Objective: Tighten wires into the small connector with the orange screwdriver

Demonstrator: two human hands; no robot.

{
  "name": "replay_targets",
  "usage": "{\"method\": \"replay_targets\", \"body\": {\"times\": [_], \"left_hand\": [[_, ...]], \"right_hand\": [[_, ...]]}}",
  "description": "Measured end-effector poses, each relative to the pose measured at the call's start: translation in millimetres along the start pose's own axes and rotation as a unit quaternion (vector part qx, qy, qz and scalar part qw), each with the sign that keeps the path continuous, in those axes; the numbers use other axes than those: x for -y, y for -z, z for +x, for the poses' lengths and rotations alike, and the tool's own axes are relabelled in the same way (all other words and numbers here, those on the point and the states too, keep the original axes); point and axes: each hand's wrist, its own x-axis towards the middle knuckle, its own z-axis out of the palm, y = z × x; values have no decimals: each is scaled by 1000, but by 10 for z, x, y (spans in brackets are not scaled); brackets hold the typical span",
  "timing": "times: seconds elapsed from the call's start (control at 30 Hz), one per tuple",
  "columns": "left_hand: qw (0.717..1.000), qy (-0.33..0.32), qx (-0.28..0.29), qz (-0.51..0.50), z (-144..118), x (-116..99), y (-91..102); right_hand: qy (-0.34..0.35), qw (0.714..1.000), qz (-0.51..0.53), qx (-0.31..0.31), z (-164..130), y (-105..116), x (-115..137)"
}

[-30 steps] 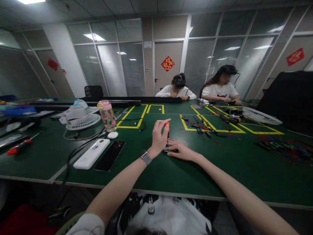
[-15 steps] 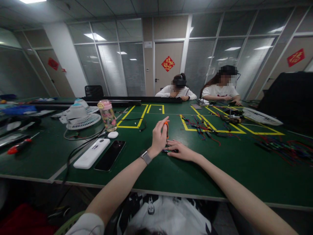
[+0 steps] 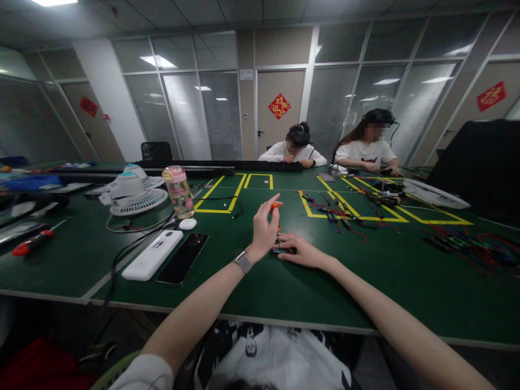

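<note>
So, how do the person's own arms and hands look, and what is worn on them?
Both forearms are bare, and neither hand wears a glove. The left hand has a watch with a grey band at its wrist. The right hand shows nothing at its wrist. A white sleeve covers the left upper arm.

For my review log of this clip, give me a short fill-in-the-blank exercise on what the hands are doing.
1. The left hand holds a small screwdriver with an ____ handle.
2. The right hand lies flat on the ____ table.
3. The left wrist wears a ____.

Missing words: orange; green; watch
</note>
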Motion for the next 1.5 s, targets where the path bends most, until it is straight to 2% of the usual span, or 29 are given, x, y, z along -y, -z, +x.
{"method": "replay_targets", "body": {"times": [0.13, 0.27, 0.43, 0.53, 0.67, 0.9, 1.07, 1.23, 1.5], "left_hand": [[999, 0, -32, 42, 4, -19, -8], [998, -19, -13, 57, 4, -47, 3], [999, 4, 34, -8, -31, -1, -18], [1000, 8, 20, -1, -42, 8, -33], [998, -25, 9, 52, -32, -30, -22], [998, -21, 59, 9, -31, -64, -14], [998, -35, 38, 44, -24, -57, -21], [997, -42, 29, 55, -15, -63, -13], [998, -25, 51, 37, -5, -82, -8]], "right_hand": [[-5, 998, 18, -60, -5, 4, 34], [-34, 995, -8, -89, -3, 14, 101], [-81, 993, 25, -80, 3, -8, 122], [-98, 991, 54, -76, 4, -35, 101], [-106, 988, 83, -76, 5, -66, 74], [-119, 983, 116, -77, 19, -64, 111], [-144, 978, 137, -67, 61, -53, 133], [-178, 968, 174, -29, 110, -44, 114], [-197, 974, 114, 10, 182, 48, 203]]}}
